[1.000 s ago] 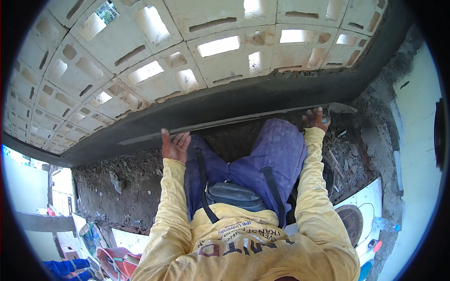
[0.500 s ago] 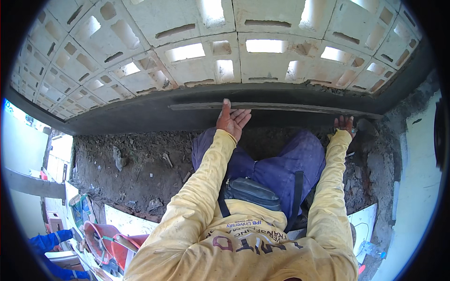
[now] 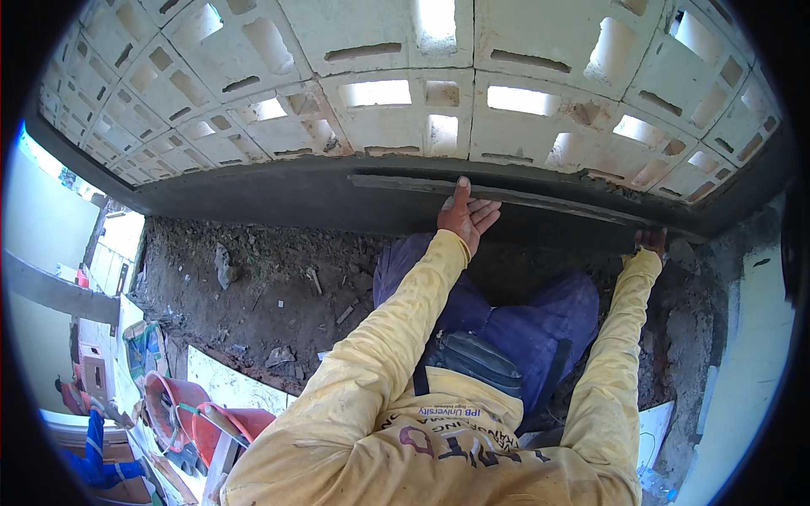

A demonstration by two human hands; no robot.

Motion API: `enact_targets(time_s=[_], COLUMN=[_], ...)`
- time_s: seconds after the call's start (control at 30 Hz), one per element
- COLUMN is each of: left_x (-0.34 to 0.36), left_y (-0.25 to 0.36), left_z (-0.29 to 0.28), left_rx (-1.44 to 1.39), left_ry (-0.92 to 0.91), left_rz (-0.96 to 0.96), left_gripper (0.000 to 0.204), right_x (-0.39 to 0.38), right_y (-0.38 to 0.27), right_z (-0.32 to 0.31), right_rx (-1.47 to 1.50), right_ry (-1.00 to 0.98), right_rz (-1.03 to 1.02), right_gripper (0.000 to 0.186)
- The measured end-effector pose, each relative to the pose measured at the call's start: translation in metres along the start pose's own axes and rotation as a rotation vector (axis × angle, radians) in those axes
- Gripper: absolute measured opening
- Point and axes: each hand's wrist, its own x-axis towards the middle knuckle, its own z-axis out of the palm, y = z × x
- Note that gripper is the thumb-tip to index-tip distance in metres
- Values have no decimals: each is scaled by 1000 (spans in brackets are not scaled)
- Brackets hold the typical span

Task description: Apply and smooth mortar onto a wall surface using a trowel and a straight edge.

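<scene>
A long narrow straightedge [image 3: 557, 201], coated in grey mortar, lies along the dark, wet-plastered band [image 3: 278, 196] at the foot of the block wall. My left hand [image 3: 467, 216] holds it near the middle: the thumb crosses its upper edge, while the other fingers stretch out beneath, palm showing. Close to the strip's right end, my right hand [image 3: 651, 242] holds its lower edge; those fingers are dark and partly hidden. The straightedge slants slightly down to the right.
Perforated pale blocks [image 3: 380, 72] rise above the band. Rubble-strewn soil [image 3: 253, 270] lies below, around my knees. At lower left are red buckets [image 3: 173, 413] and a co-worker's blue sleeve [image 3: 93, 451]. A pale wall [image 3: 747, 337] stands close on the right.
My view has shifted, so the wall and straightedge appear farther right. Both hands stay at the straightedge with nearly the same hold. The co-worker's arms have moved at lower left.
</scene>
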Motion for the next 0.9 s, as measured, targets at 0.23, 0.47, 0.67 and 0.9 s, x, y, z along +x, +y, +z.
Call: enact_targets(time_s=[0.23, 0.47, 0.67, 0.9], left_x=[0, -21, -55, -89], left_y=[-4, -3, 15, 50], left_z=[8, -3, -28, -36], left_rx=[15, -54, -7, 112], left_ry=[-12, -189, -118, -95], left_rz=[7, 26, 65, 86], left_gripper=[52, 36, 38, 42], right_x=[25, -51, -109, -126], right_y=[-4, -7, -5, -50], right_z=[-17, -3, -36, -79], right_rx=[-34, -19, -279, -939], right_ry=[-79, 117, 80, 134], right_rz=[-21, -160, -126, -455], right_gripper=[23, 36, 31, 45])
